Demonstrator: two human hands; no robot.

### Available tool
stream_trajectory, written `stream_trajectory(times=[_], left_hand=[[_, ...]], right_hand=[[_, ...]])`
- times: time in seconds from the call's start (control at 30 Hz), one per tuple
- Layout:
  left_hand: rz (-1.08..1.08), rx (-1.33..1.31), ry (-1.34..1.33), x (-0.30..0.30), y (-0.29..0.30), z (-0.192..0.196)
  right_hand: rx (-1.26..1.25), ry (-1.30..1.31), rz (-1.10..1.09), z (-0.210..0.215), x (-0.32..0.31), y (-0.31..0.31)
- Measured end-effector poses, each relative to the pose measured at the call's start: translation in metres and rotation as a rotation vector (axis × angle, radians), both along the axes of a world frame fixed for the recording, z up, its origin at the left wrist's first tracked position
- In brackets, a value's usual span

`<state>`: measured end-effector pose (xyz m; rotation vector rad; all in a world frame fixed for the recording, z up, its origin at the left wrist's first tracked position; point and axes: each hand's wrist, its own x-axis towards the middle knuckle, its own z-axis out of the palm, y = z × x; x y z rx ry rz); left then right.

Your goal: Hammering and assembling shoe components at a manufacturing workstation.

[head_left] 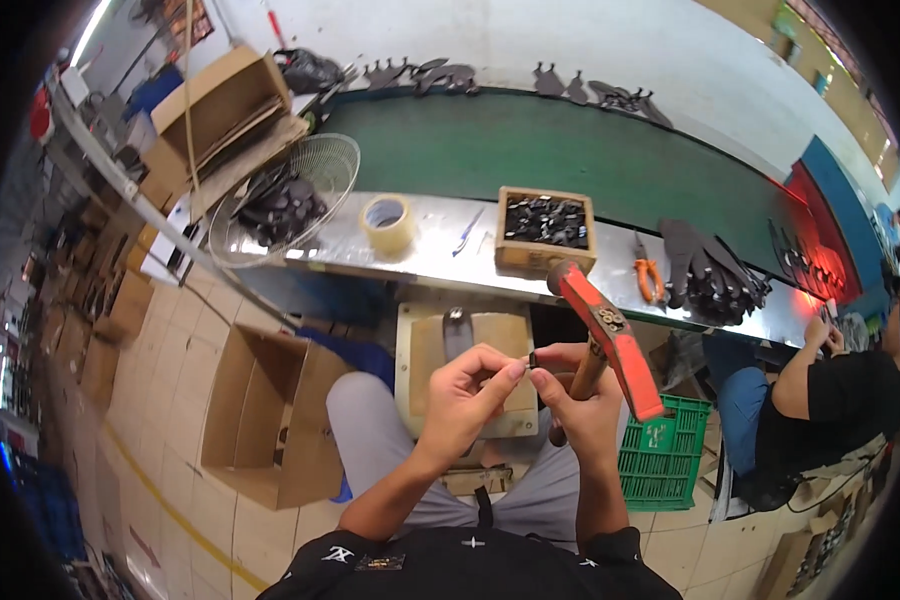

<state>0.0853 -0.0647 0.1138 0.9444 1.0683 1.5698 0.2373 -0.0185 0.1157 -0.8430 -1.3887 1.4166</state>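
My left hand [470, 390] is closed in a pinch, its thumb and fingertips meeting those of my right hand [582, 405] around a small black piece [532, 358]. What kind of piece it is cannot be made out. Also in my right hand is a hammer with a red head [615, 340]; its wooden handle [590, 368] passes through the curled fingers. Below both hands, between my knees, stands a pale work block [517, 340] with a tan top. A dark flat strap-like part [457, 333] lies on its far left portion.
Beyond the block runs a metal ledge [435, 245] beside a green conveyor belt [420, 135]. The ledge carries a wooden box [503, 255] of small black parts, orange-handled pliers [650, 280], and a tape roll [390, 235]. A cardboard box [240, 400] and green crate [660, 465] flank me; a co-worker [820, 400] sits right.
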Motion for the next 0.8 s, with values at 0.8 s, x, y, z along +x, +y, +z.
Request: stream_trajectory(times=[0.8], left_hand=[[0.278, 0.219, 0.936, -0.08, 0.031, -0.115]], right_hand=[[0.405, -0.421, 0.28, -0.066, -0.058, 0.068]])
